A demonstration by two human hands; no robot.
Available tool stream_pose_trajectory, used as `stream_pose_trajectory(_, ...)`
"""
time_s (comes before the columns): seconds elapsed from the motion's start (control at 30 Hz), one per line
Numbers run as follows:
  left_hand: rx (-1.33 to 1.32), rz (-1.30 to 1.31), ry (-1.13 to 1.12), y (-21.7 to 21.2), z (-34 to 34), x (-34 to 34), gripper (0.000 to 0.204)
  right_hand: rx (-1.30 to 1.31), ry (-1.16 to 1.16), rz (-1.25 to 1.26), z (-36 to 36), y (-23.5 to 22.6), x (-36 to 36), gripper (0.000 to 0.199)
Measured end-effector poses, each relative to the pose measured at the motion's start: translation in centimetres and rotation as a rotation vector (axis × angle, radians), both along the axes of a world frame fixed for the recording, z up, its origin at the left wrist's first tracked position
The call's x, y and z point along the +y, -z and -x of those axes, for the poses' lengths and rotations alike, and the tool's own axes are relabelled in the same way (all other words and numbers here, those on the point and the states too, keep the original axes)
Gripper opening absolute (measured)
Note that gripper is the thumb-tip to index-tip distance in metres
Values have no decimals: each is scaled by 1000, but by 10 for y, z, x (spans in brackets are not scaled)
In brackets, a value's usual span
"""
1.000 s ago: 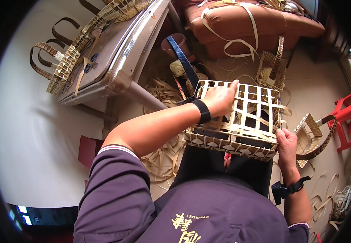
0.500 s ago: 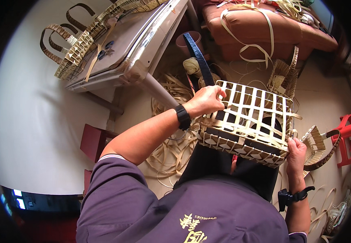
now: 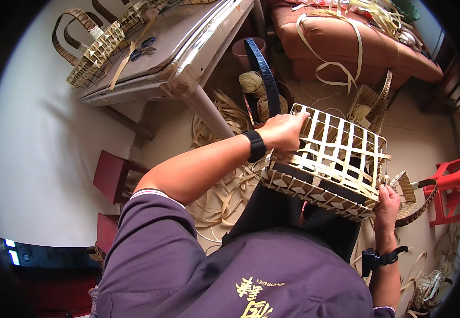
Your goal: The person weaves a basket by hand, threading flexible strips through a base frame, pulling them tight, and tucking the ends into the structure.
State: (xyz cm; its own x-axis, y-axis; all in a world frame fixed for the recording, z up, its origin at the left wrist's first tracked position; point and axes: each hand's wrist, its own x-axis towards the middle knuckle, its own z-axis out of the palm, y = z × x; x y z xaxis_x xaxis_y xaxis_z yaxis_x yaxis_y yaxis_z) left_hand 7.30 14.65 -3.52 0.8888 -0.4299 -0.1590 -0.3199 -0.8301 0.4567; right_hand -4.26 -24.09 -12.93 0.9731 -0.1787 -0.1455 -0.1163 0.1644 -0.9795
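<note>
Basket between both grips, long axis running left to right; left hand clamped on far-left rim, right hand closed on near-right corner.

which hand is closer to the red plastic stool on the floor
Right. The right hand grips the woven basket's near corner, just beside the red stool; the left hand holds the far side.
</note>
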Motion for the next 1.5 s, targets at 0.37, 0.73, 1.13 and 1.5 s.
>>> stream_pose_trajectory(0.37,-150,270,18,-10,11,17,85,-1,-37,-64,18,-26,-6,20)
stream_pose_trajectory(0.73,966,2036,-273,40,65,70,37,69,41,-31,28,-30,-13,22)
stream_pose_trajectory(1.13,262,2165,-899,117,115,312,12,3,41,-4,38,-24,-21,25)
stream_pose_trajectory(1.5,-210,664,-284,26,65,96,29,47,120,15,38,-38,-8,22)
